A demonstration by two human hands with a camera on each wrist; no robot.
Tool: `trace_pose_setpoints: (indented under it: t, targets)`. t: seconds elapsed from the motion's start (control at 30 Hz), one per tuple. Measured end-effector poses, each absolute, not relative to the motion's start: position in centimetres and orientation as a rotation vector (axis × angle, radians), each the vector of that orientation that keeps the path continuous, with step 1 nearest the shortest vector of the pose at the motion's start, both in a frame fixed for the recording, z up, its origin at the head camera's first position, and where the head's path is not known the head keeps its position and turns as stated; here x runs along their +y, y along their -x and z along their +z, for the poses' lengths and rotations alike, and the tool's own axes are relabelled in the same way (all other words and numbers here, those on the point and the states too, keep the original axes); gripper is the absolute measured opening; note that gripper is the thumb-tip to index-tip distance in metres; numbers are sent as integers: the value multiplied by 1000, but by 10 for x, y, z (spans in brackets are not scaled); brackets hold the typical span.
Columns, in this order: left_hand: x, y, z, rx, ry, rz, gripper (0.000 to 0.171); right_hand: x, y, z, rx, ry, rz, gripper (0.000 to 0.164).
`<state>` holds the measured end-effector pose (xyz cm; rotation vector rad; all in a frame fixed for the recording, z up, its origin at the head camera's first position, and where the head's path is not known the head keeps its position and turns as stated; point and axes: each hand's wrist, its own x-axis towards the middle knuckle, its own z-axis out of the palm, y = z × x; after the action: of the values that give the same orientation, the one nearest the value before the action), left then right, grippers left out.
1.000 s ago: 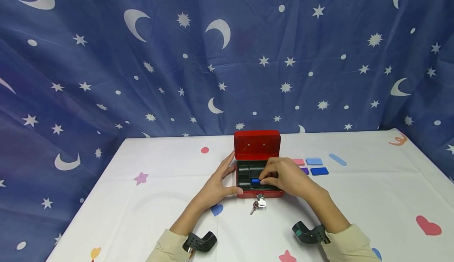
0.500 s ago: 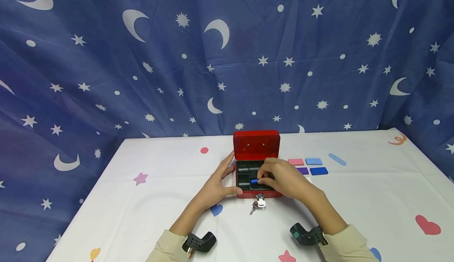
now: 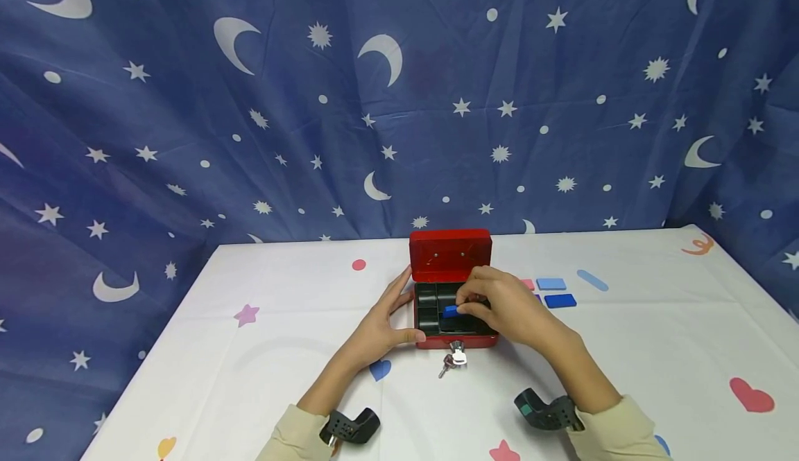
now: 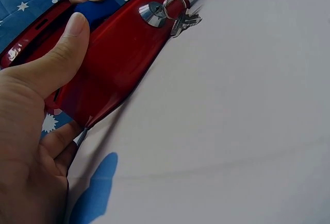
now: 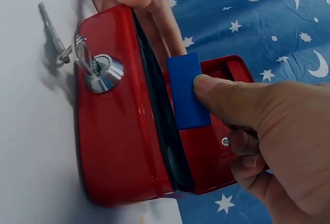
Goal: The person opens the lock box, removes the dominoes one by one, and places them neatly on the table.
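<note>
A red cash box (image 3: 480,342) stands with its lid (image 3: 451,254) raised, showing a black divided tray (image 3: 428,301). My right hand (image 3: 505,305) pinches a flat blue rectangular block (image 5: 188,92) between thumb and fingers, over the front middle of the tray. In the right wrist view the block is tilted, its broad face showing. My left hand (image 3: 377,329) steadies the box's left side, fingers spread along it and thumb over the front corner. In the left wrist view that thumb lies on the red rim, near the block (image 4: 98,10). Keys (image 4: 184,24) hang from the front lock (image 4: 153,15).
To the right of the box lie flat blocks: a light blue one (image 3: 552,284), a dark blue one (image 3: 560,301), and pink (image 3: 528,284) and purple ones partly hidden behind my right hand. A star-and-moon curtain (image 3: 337,100) hangs behind the white table (image 3: 281,392).
My right hand shifts slightly left, then rises toward the back with the blue block, which sits a little higher over the tray. My left hand stays on the box.
</note>
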<state>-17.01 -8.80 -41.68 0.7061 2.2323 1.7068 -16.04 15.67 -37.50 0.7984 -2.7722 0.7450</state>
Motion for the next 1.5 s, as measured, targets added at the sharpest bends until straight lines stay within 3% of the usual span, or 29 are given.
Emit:
trace_pose_setpoints:
  t: [0.7, 1.5]
  targets:
    - [-88, 169, -416, 2251, -693, 1689, 102, 158, 163, -378, -2851, -799, 849, 11]
    - [-89, 169, -414, 2223, -729, 1686, 105, 176, 155, -370, -2771, -840, 957, 26]
